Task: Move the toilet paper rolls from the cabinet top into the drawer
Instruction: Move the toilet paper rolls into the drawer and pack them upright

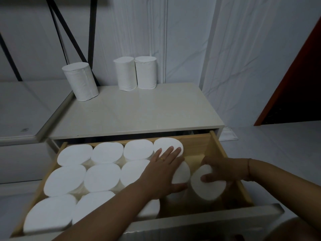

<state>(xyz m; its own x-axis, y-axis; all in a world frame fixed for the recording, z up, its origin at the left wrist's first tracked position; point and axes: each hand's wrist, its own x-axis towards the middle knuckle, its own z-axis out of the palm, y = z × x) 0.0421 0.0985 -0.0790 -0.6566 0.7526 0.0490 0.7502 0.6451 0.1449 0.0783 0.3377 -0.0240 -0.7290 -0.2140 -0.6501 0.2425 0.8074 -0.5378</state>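
Rolls (102, 176) stood packed on end across the drawer's (196, 145) left and middle. Behind the drawer, on the cabinet top (139, 112), one roll (80, 80) leaned a bit at the left, with a touching pair (126, 73) upright further right. Left hand (165, 169) lay flat over rolls right of the drawer's middle, fingers straight, slightly apart. Right hand (224, 171) had thumb and fingers clamped on a tilted roll (206, 186) at the drawer's right end.

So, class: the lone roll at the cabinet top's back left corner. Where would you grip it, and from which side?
Probably round the lone roll mid-height, across its curved wall, from the front: it stands on end, apart from the pair of rolls, bare cabinet top before it.
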